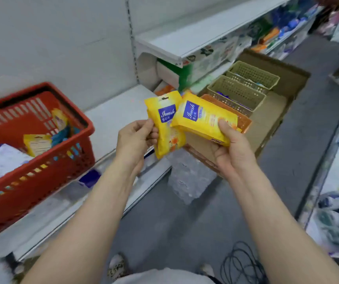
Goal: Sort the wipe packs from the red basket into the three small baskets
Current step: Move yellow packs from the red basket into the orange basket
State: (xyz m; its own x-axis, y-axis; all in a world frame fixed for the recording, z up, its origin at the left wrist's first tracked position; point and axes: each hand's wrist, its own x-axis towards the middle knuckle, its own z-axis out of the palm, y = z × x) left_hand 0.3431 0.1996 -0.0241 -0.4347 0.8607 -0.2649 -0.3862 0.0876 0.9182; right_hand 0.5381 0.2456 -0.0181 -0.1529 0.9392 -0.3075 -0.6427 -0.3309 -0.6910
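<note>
- Two yellow wipe packs in hand, one per hand, held up over the aisle floor between the shelf and the box.
- Left hand (137,136): fingers (151,138) curled, thumb on top, pinching the left pack (165,128) by its left edge; pack hangs roughly upright, blue label facing the camera.
- Right hand (233,152): thumb pressed on the face of the right pack (203,119), other fingers hidden under it; pack tilted, lying across the palm.
- Packs overlap: right one's left corner sits in front of the left one.
- Red basket (41,171) on the white shelf (113,119) to the left, more packs inside, yellow, blue and white.
- Three small baskets in a cardboard box (271,111) on the right: orange basket (244,119) nearest, just behind the right pack, then two beige baskets (236,93).
- Some packs visible in the beige ones; orange one's contents mostly hidden.
</note>
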